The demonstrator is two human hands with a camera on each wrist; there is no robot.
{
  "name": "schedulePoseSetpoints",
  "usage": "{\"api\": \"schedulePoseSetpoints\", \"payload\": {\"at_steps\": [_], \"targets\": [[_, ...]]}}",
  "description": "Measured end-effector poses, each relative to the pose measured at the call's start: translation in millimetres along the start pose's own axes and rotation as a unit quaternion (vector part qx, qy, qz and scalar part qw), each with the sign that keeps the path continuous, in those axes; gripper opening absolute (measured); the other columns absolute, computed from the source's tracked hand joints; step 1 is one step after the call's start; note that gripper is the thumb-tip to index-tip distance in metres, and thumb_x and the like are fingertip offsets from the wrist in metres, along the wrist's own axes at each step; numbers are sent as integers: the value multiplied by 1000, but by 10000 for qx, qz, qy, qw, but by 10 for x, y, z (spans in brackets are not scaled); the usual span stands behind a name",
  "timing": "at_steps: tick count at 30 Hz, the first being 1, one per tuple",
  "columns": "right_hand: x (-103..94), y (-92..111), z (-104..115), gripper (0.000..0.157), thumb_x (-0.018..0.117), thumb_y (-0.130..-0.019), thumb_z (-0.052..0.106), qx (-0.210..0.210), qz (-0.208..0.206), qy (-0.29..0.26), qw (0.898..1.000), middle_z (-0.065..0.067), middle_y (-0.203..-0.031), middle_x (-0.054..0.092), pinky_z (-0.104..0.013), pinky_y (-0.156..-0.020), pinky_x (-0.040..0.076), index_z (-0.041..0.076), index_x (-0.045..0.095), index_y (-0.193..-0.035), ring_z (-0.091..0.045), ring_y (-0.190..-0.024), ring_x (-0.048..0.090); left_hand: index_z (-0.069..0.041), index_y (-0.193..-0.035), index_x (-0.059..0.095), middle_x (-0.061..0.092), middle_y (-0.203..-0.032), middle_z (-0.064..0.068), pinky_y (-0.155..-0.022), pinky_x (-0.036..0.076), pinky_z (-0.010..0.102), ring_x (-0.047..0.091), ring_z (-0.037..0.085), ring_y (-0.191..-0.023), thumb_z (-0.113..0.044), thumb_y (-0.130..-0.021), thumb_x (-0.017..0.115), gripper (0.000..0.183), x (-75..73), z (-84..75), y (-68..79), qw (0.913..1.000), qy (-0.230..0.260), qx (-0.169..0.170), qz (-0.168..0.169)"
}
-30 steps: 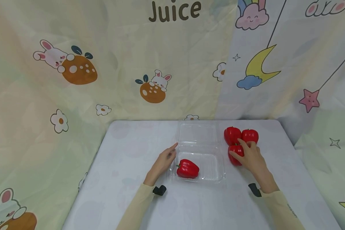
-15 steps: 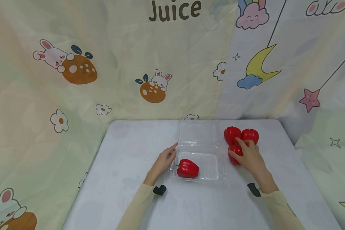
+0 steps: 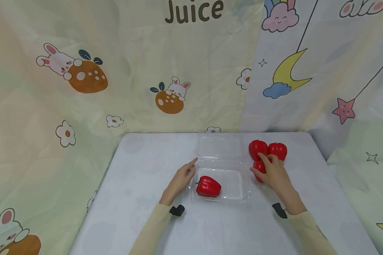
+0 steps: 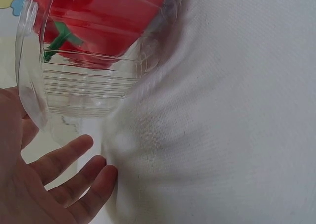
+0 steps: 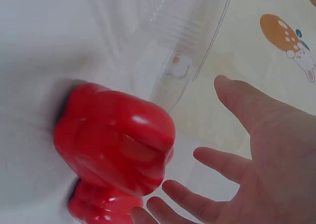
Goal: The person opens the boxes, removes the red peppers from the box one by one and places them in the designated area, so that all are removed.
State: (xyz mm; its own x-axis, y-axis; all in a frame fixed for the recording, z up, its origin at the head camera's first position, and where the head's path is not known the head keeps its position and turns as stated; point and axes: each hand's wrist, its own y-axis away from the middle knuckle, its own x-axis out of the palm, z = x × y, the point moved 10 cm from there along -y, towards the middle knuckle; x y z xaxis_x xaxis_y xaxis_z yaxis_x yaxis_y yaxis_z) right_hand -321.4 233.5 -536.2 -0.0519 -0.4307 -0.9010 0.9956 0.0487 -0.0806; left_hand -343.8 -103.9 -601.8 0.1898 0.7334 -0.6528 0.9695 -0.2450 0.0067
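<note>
A clear plastic clamshell container lies with its lid folded back, holding one red bell pepper at its left end. My left hand is at the container's left side, index finger extended along the rim; its other fingers are spread loosely in the left wrist view. Over at the right, my right hand hovers at the front red bell pepper of a cluster, partly hiding it. The right wrist view shows that pepper beside spread fingers, with a gap to the thumb.
Two more red bell peppers, one at back left and one at back right, sit behind the front one. The lid reaches toward the white table's far edge. A printed curtain hangs behind.
My right hand has shifted slightly left over the front pepper, covering more of it. The left hand, the container and the peppers stay where they were.
</note>
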Motion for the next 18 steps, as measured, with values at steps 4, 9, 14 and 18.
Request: {"api": "schedulePoseSetpoints", "payload": {"at_steps": [4,9,14,18], "targets": [[27,4,43,84,83,-80,30,-59,12,-5,10000,-34,-132,42,-67,-85,54,2,42,-147,-55,-122,42,-33,-154,41,63,-137,7,-107,49,47,61,23,-123,-31,-106,47,48,-2,-5,6,10000,26,-3,-4],[65,7,82,84,83,-79,29,-129,10,-97,9999,-31,-135,43,-70,-92,48,5,42,-148,-51,-125,41,-34,-154,41,63,-137,7,-106,50,48,61,23,-124,-32,-106,47,48,-1,4,4,10000,30,12,-7],[59,3,99,86,85,-77,27,-100,-52,-36,9999,-29,-137,41,-76,-96,41,6,42,-148,-50,-127,38,-35,-154,41,63,-137,8,-107,49,49,60,23,-124,-32,-106,47,48,-3,15,4,10000,26,2,-7],[40,3,122,85,84,-77,27,-139,-66,-2,9999,-30,-137,42,-75,-95,42,5,42,-147,-51,-127,38,-34,-154,41,64,-135,8,-106,50,48,61,23,-123,-31,-106,47,48,2,15,-7,10000,-5,12,5]]}}
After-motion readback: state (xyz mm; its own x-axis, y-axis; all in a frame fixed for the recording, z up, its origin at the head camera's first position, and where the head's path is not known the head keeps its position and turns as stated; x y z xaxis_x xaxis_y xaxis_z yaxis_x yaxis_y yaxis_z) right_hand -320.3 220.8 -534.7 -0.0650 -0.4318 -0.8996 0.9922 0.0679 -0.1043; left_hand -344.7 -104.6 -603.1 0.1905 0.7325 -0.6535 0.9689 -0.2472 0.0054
